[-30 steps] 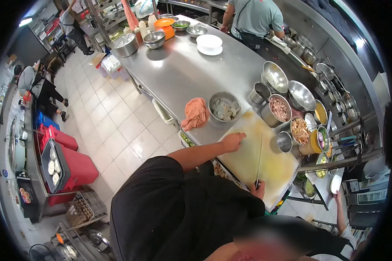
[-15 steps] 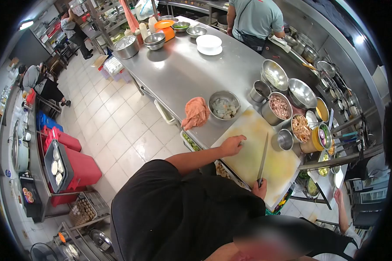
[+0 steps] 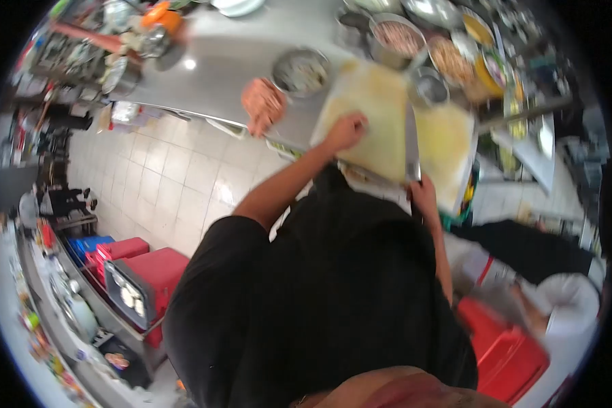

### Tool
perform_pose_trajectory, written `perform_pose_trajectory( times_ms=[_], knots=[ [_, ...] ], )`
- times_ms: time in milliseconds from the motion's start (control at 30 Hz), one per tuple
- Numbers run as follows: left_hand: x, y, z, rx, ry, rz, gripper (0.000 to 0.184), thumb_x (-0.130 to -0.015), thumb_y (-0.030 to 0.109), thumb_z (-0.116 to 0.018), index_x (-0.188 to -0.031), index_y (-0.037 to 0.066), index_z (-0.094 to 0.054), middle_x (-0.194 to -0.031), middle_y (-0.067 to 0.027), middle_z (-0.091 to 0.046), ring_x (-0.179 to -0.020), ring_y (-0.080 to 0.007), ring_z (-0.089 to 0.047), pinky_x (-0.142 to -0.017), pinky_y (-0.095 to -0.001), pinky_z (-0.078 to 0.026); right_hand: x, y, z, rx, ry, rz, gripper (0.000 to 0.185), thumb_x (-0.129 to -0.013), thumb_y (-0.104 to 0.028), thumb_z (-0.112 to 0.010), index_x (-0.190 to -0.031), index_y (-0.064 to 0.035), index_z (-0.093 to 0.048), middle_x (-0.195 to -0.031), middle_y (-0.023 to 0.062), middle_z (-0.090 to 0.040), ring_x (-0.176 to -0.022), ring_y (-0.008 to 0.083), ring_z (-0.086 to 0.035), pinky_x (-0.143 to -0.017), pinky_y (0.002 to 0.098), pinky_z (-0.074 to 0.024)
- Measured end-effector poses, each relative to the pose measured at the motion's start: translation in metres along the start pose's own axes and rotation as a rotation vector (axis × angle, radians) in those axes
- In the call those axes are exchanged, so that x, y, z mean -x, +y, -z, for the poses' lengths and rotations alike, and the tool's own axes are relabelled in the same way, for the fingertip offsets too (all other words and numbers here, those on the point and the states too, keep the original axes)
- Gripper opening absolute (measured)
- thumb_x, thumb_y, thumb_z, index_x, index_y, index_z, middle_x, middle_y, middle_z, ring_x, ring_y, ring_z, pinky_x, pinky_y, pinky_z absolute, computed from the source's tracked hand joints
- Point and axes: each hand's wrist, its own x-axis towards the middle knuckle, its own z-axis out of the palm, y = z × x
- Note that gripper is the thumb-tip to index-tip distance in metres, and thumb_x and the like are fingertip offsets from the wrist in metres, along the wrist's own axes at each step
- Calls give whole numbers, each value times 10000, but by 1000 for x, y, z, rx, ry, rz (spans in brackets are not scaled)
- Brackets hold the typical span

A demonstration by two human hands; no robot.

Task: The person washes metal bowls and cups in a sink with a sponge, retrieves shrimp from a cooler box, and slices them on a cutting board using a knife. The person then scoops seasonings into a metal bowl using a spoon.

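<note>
My right hand (image 3: 424, 196) is closed round the handle of a long kitchen knife (image 3: 412, 141). Its blade points away from me over the stained yellow-white cutting board (image 3: 377, 146). Over the board's left part is my left hand (image 3: 347, 132), its fingers curled together; whatever they may hold is too small and blurred to name. Beyond it stands a steel bowl (image 3: 300, 72) with pale greyish pieces that look like peeled shrimp. An orange cloth (image 3: 262, 103) lies crumpled left of the bowl.
Past the board are a small steel cup (image 3: 429, 88), a pot of pinkish chopped meat (image 3: 396, 39) and a container of light-brown pieces (image 3: 451, 58). A co-worker's white sleeve (image 3: 570, 299) shows at right, near a red bin (image 3: 502, 350). Red insulated boxes (image 3: 163, 272) stand behind left.
The view has tilted down and turned, so the counter sits higher in it. My right hand keeps the knife. The co-worker at right has come nearer and bends low.
</note>
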Motion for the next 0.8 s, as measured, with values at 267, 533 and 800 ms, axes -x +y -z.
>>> perform_pose_trajectory(
  times_ms=[267, 533, 800],
  knots=[
    [-19, -17, -13, -74, -240, 64, 272, -796, 182, -693, -1030, 51, -649, -794, -92, -664, -716, -205, -634, -693, -329, -518, 40, -4, -3, -269, -28, -267, 264, -882, -127, -544, -1131, -42, -519, -707, 74, -576, -498, 123, -509, -448, 292, -440],
    [-22, 1, 3, -469, -18, -291, 300, -765, 162, -692, -1032, 35, -638, -1009, -143, -634, -946, -313, -598, -859, -396, -489, 50, -30, -5, -398, -122, -301, 638, -924, -123, -528, -1500, -250, -284, -688, 35, -561, -509, 89, -469, -455, 249, -407],
    [23, 21, -18, -560, -51, -331, 339, -841, 174, -609, -1153, 43, -590, -1259, -164, -544, -1184, -371, -476, -991, -465, -404, 25, -19, -13, -414, -263, -350, 611, -921, -142, -535, -1475, -306, -336, -689, 25, -561, -520, 84, -464, -459, 244, -410]
  ],
)
